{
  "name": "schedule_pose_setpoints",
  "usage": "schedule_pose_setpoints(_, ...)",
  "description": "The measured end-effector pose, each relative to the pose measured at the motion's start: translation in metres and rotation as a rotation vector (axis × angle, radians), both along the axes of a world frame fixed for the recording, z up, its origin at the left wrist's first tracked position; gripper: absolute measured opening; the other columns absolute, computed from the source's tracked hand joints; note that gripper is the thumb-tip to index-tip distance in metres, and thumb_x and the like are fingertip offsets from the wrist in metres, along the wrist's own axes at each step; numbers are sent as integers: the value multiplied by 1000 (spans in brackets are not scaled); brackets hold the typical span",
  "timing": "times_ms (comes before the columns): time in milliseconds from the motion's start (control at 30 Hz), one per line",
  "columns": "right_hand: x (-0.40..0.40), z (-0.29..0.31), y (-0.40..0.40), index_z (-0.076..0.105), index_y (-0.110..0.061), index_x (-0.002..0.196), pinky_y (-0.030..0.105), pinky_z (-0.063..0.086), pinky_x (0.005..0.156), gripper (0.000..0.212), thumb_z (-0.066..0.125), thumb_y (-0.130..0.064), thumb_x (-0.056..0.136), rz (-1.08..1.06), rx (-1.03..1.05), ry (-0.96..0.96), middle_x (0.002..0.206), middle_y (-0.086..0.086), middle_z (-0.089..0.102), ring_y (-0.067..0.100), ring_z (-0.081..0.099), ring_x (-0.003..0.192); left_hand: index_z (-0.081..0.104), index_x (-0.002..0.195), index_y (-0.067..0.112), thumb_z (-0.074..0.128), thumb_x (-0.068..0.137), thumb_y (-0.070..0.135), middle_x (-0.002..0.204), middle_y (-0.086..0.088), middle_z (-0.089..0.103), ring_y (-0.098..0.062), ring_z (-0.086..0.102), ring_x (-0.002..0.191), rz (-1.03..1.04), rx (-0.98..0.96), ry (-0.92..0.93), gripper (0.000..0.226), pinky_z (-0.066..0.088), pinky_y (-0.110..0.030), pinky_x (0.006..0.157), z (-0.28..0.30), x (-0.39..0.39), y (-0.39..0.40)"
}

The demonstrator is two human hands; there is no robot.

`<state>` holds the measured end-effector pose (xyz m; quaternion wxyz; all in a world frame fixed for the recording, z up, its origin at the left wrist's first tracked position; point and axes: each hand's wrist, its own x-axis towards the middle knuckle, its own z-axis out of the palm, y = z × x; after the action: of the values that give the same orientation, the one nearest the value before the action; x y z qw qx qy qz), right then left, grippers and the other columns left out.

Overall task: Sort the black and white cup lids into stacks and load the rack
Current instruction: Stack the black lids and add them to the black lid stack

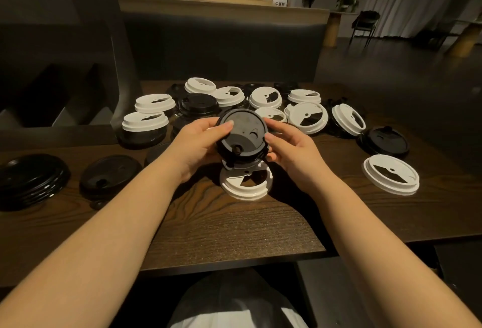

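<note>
While both hands, left hand (200, 142) and right hand (292, 150), pinch the round black plastic lid (242, 136) above the wooden table (234, 228), possibly several nested, square rims before joining the black lid stack (31, 179)

A: Where is the held lid (242, 137)?
B: Between left hand (197, 145) and right hand (292, 152), above another lid (246, 183) on the table (234, 226).
A: Elsewhere?
B: Loose heap (260, 103) beyond both hands; a stack (31, 179) far left of them; a single lid (391, 173) right.

Dim warm light, deep shadows, wide-angle bending at the edges.
</note>
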<state>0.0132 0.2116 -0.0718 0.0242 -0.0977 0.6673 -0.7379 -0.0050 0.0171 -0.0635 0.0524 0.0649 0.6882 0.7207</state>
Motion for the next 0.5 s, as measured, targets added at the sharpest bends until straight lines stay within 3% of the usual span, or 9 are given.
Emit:
schedule_pose_setpoints(133, 1, 1, -2, 55, -31, 124, 27, 48, 75, 51, 74, -23, 78, 12, 30, 30, 123, 6, 61, 11, 62, 92, 63, 116, 10, 54, 95, 23, 104, -7, 73, -16, 71, 93, 57, 61, -22, 26, 57, -34, 76, 0, -2, 0)
schedule_pose_setpoints(267, 2, 4, -12, 54, -25, 127, 24, 51, 71, 39, 60, -12, 90, 2, 12, 18, 102, -1, 65, 4, 60, 72, 66, 113, 18, 59, 93, 27, 106, -3, 73, -19, 68, 101, 123, 60, -83, 23, 56, -38, 84, 3, -1, -3)
schedule_pose_setpoints(333, 4, 7, -20, 55, -19, 127, 21, 47, 64, 35, 56, -20, 93, 10, -20, -2, 93, 2, 64, 5, 57, 66, 69, 109, 17, 66, 87, 34, 98, 0, 74, -19, 67, 98, 191, 33, -99, 28, 55, -38, 82, 10, -2, -7)
schedule_pose_setpoints(400, 3, 12, -29, 59, -17, 121, 23, 43, 65, 38, 50, -38, 91, 59, -58, -32, 98, 12, 64, 9, 55, 66, 71, 100, 17, 69, 86, 31, 84, 4, 74, -15, 67, 88, 254, 2, -62, 20, 53, -32, 75, 23, 0, -17)
schedule_pose_setpoints(500, 1, 23, -50, 51, -8, 133, 22, 50, 62, 55, 36, -46, 98, 113, -90, -115, 106, 8, 67, 11, 62, 64, 71, 97, 14, 68, 87, 33, 81, 2, 69, -13, 66, 80, 333, -67, -34, 22, 54, -29, 70, 41, 9, -39)
